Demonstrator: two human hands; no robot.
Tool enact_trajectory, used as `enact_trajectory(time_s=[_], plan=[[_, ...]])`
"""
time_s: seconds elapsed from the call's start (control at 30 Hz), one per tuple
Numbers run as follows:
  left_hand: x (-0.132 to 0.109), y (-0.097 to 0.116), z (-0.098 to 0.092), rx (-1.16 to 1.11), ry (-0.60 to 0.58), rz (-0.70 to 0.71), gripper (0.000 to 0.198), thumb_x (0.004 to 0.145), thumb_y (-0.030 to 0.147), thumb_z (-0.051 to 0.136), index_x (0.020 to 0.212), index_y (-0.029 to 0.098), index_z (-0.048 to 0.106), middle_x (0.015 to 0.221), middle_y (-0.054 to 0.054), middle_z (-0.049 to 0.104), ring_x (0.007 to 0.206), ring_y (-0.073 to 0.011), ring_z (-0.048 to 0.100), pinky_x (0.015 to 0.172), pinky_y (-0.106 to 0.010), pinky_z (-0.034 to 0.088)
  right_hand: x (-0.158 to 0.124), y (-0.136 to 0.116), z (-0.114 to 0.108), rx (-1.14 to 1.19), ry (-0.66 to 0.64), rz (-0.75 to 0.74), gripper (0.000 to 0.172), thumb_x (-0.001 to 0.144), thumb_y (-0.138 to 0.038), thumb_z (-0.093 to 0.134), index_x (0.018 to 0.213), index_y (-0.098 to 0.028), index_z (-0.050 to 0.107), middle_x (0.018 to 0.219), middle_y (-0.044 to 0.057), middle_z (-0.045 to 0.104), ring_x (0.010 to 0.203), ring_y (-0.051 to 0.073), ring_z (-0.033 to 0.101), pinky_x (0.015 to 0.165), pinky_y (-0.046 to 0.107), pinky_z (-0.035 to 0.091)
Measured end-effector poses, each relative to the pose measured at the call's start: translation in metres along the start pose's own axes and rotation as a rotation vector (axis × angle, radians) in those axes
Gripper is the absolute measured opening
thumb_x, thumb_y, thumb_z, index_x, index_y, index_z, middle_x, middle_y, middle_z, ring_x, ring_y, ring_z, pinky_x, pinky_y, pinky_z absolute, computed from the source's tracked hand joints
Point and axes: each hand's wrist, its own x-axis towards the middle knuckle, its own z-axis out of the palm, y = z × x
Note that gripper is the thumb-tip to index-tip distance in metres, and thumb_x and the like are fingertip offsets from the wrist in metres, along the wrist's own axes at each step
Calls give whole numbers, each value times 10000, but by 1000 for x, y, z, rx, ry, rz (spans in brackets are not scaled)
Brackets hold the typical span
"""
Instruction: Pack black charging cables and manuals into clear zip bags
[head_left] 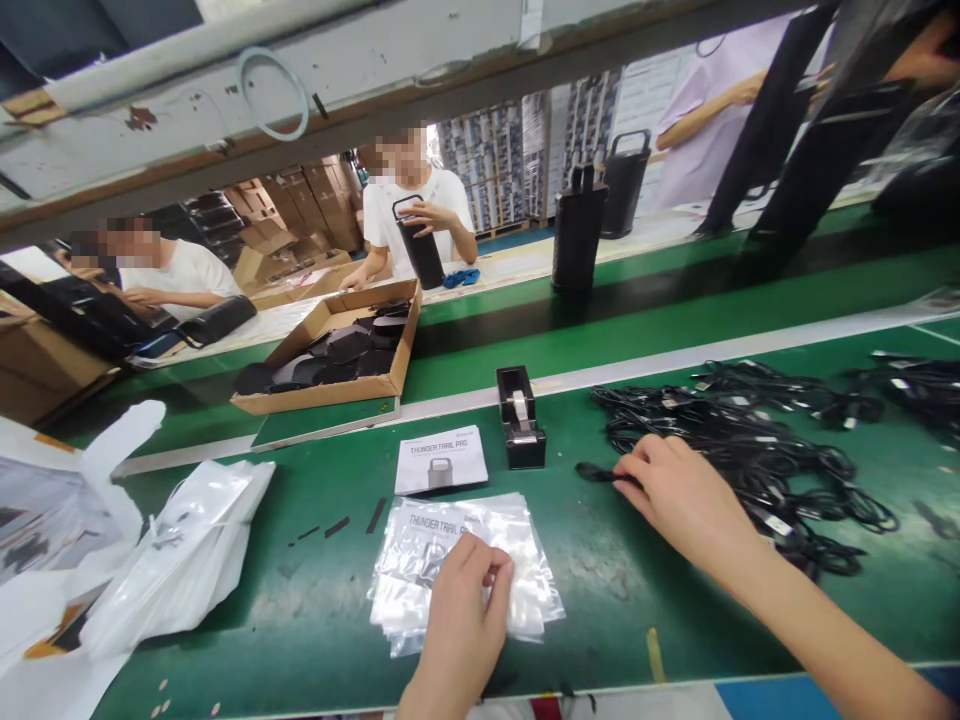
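Note:
My left hand (469,605) rests on a stack of clear plastic bags (532,590), its thumb and fingers pinched together at the top bag. A printed booklet shows through the plastic beneath that hand. My right hand (675,495) pinches a black cable (595,471), whose looped end sticks out left of the fingertips. Beside and beyond this hand lies a tangled pile of black cables (787,450). A stack of white booklets (441,460) printed "Thunder Trail Pro" lies just behind the bags. To its right stands a black tape dispenser (520,418).
White pouches (187,540) lie at the left. A cardboard tray (330,392) of dark pieces sits across the belt edge. Black speakers (579,235) stand on the green conveyor (480,345). Co-workers sit opposite, one with a hand on a speaker. A shelf beam (420,115) crosses overhead.

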Motion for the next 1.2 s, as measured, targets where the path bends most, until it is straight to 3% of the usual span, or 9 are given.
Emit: enact_trajectory(time_s=[0.1,0.2,0.3,0.47,0.63,0.77,0.93,1.07,1.2], plan=[[0,1,-3,-4,-7,-7,175,857,197,437,721,202,548,733,-21,548,641,-152,524,572,-249,400,-3,-2,6,-36,-17,-136,148,775,-270,543,824,-204,666,823,85,607,761,253,547,660,367,452],[-1,1,-3,-17,8,-14,169,859,192,432,740,197,551,743,-24,554,653,-150,528,585,-249,409,-7,3,9,2,-44,-151,189,768,-254,530,883,-176,658,845,101,630,786,272,586,679,392,473],[-3,1,-1,-42,20,-25,163,858,192,435,742,195,550,741,-22,554,652,-147,525,592,-248,411,-17,-5,5,237,-153,-99,228,829,-277,460,914,-200,657,836,73,635,739,223,612,685,346,482],[-4,1,1,-110,67,-62,146,853,195,443,754,191,550,728,-12,538,633,-140,512,581,-243,403,-38,-52,0,683,-443,12,267,868,-353,438,1004,-245,640,823,15,612,706,157,598,629,238,464],[-5,-1,-2,-239,134,-133,182,878,264,427,769,188,551,724,-9,520,670,-148,515,622,-253,417,-44,-70,2,585,-477,-64,216,848,-235,437,854,-247,652,733,0,543,630,153,560,586,255,412],[-7,2,-5,-225,77,-115,164,872,254,450,767,185,555,726,-8,523,652,-143,505,609,-249,405,-38,-73,-4,563,-448,-98,227,847,-230,428,880,-240,652,753,6,540,634,150,553,600,258,396],[-11,9,-9,-209,79,-27,152,878,215,431,784,177,546,764,-23,522,695,-147,507,637,-252,407,-30,-80,-1,729,-488,88,216,806,-337,501,825,-210,675,619,-14,533,564,146,508,521,245,346],[-11,6,-11,-218,89,-84,161,876,219,431,770,176,544,812,-33,504,715,-152,513,651,-262,420,-26,-80,4,1034,-567,308,306,781,-430,535,790,-159,676,594,-16,557,497,101,443,483,215,335],[-9,3,-8,-237,35,-96,160,868,222,447,761,180,558,821,-33,509,705,-154,519,632,-262,420,-28,-82,11,1102,-641,348,302,764,-431,557,720,-152,666,601,-14,574,470,79,402,464,204,310]])
